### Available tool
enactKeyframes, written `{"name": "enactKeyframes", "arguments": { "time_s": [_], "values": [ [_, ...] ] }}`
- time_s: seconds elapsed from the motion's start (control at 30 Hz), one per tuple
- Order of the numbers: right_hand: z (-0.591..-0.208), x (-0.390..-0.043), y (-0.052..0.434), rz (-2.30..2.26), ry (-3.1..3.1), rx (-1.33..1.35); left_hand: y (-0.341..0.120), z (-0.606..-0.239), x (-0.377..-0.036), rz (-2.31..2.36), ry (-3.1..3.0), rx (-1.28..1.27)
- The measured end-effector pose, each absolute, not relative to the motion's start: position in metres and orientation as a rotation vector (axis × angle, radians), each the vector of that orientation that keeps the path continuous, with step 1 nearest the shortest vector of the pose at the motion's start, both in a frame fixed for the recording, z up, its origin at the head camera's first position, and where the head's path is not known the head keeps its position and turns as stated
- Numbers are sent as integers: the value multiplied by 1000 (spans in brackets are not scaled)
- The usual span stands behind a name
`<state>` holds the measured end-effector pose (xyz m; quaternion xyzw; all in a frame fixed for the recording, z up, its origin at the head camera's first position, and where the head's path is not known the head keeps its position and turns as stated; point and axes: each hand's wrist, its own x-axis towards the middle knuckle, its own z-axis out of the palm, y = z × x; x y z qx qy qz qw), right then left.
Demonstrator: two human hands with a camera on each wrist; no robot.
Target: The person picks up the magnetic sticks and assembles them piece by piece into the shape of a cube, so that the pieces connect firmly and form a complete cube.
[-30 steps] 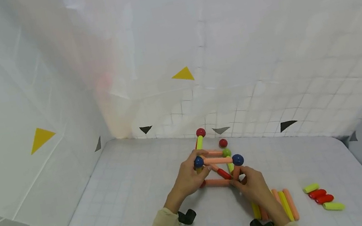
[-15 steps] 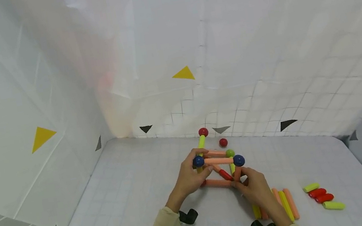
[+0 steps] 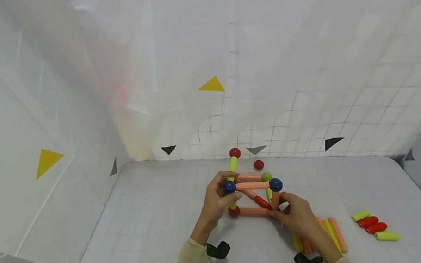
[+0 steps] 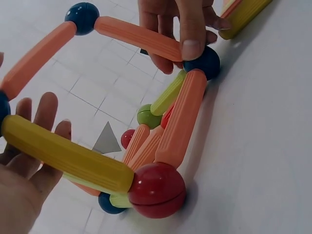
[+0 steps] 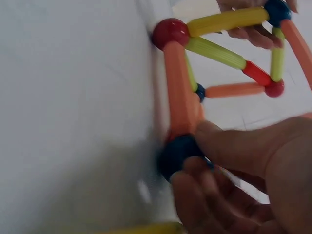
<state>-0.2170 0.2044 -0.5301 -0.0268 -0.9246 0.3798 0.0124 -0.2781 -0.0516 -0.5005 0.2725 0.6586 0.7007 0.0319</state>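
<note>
We see the frame at the worktop, between both hands. Right hand is nearer the low blue ball, fingers pinching it; orange rod runs roughly upright from there. Left hand curls round the yellow rod opposite.

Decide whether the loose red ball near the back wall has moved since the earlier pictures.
No: in the head view, the loose red ball sits just below the grey wall triangle, as before, with no visible shift either way.
</note>
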Motion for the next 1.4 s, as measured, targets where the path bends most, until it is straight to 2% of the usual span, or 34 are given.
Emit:
{"name": "enactKeyframes", "arguments": {
  "time_s": [0.2,0.37,0.67,0.97,1.23,1.4],
  "values": [
    [-511,-210,232,1091,-2963,-155,-57,-500,-282,2106,2038,850],
    [-501,-203,280,905,-2944,-290,-64,-500,-288,2079,2022,855],
    [-516,-188,369,586,-3067,-575,-74,-500,-291,2046,2033,818],
    [-525,-187,386,824,-3168,-593,-75,-502,-291,2076,2011,837],
    [-537,-186,392,932,-3095,-715,-74,-502,-291,2069,2016,838],
    [-538,-186,398,911,-3101,-629,-75,-501,-291,2051,2036,858]
  ]
}}
